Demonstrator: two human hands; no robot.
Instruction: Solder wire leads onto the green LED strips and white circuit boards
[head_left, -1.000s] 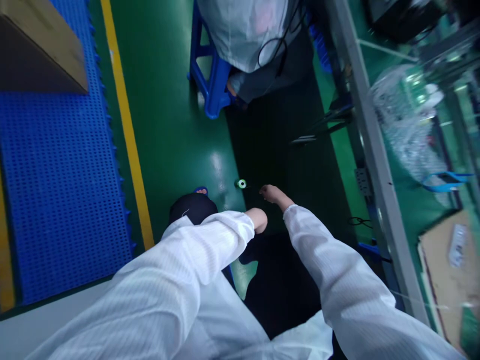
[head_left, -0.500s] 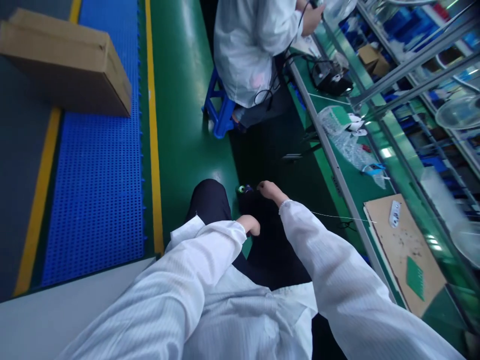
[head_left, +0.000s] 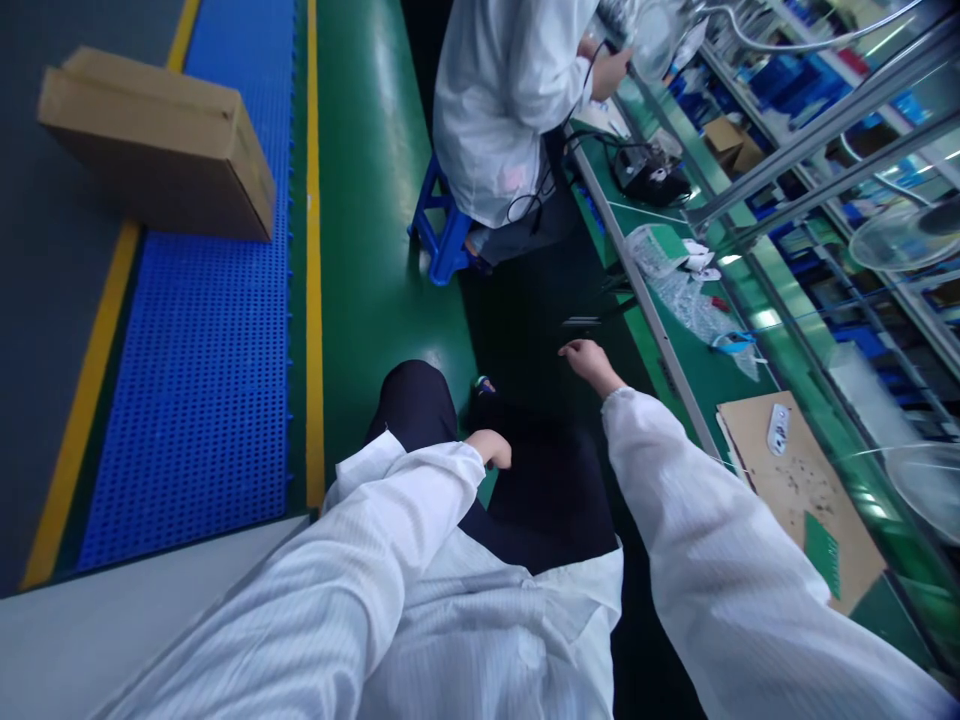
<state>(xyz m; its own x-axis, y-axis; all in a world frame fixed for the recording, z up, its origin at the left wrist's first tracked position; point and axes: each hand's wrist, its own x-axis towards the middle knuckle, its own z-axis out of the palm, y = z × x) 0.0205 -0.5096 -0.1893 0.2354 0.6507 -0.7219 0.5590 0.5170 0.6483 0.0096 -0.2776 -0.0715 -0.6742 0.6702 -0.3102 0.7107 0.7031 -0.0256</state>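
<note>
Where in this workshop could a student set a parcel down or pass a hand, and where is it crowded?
Green floor shows between the yellow line and the blue stool. On the bench, green mat shows between the bubble wrap and the cardboard sheet. Crowded: the bench's far end, around the black unit and its cables.
</note>
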